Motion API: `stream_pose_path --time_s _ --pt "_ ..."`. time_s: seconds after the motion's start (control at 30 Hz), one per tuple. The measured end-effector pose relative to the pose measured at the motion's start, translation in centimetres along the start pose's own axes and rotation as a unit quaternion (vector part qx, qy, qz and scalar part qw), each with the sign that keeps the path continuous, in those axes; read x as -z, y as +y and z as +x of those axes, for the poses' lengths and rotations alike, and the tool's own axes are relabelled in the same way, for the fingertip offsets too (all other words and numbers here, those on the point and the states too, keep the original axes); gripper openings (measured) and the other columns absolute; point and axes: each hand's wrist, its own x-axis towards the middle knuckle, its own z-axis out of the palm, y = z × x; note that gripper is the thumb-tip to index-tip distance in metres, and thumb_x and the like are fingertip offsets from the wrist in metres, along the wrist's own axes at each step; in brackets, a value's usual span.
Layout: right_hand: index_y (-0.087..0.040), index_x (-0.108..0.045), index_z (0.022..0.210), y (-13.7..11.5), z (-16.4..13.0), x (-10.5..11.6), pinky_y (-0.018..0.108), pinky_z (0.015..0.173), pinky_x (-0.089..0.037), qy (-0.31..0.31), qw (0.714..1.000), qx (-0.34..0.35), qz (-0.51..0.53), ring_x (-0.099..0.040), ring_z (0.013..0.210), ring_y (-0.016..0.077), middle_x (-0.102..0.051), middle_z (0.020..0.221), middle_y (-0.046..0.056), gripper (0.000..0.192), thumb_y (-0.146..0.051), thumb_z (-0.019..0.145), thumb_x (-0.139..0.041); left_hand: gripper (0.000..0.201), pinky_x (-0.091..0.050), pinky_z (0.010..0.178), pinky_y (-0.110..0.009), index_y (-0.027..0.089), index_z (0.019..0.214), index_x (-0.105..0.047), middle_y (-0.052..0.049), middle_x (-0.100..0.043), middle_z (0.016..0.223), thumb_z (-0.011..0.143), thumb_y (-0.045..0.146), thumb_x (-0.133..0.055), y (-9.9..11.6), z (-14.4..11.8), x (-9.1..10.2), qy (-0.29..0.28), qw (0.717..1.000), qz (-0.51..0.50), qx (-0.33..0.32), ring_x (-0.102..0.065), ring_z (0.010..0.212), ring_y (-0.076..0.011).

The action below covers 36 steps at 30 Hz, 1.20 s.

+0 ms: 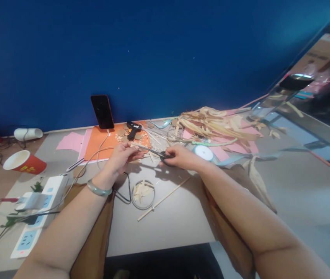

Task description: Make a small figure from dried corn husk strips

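Note:
My right hand [179,157] is closed round the dark handles of a pair of scissors [150,150], whose blades point left. My left hand [126,155], a jade-coloured bangle on its wrist, is pinched close to the blade tips; a small pale piece seems to be between its fingers, too small to name. Below the hands, a round clear dish [143,194] holds cut pale husk pieces. Beside it a thin wooden stick [165,198] lies slantwise. Behind the hands are a black glue gun [134,130] and an orange sheet [95,147].
Dried corn husks [211,122] are heaped at the back right, near a ribbon spool [203,152]. A phone [102,111] leans on the blue wall. To the left stand a white power strip [27,240] with cables and a tilted red paper cup [33,162].

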Motion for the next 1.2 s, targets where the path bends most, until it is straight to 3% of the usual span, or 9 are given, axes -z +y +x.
stream_pose_path --time_s 0.4,1.2 --pt "-0.018 -0.047 0.058 0.17 -0.06 -0.07 0.022 0.046 -0.027 -0.001 1.000 0.009 -0.019 -0.040 0.049 0.0077 -0.048 0.051 -0.004 0.045 -0.058 0.060 -0.067 0.022 -0.056 0.063 -0.020 0.014 0.069 -0.053 -0.002 -0.066 0.062 0.067 0.016 -0.075 -0.62 0.45 0.59 -0.029 1.000 0.010 0.002 -0.069 0.063 -0.0132" --pt "-0.017 -0.046 0.054 -0.37 -0.28 -0.16 0.021 0.047 -0.027 -0.022 1.000 0.005 -0.003 -0.039 0.049 0.0074 -0.045 0.049 -0.005 0.037 -0.047 0.062 -0.066 0.015 -0.055 0.061 -0.019 0.011 0.070 -0.059 -0.005 -0.067 0.061 0.069 0.014 -0.074 -0.87 0.04 -0.07 -0.058 0.997 0.037 0.046 -0.067 0.060 -0.0121"
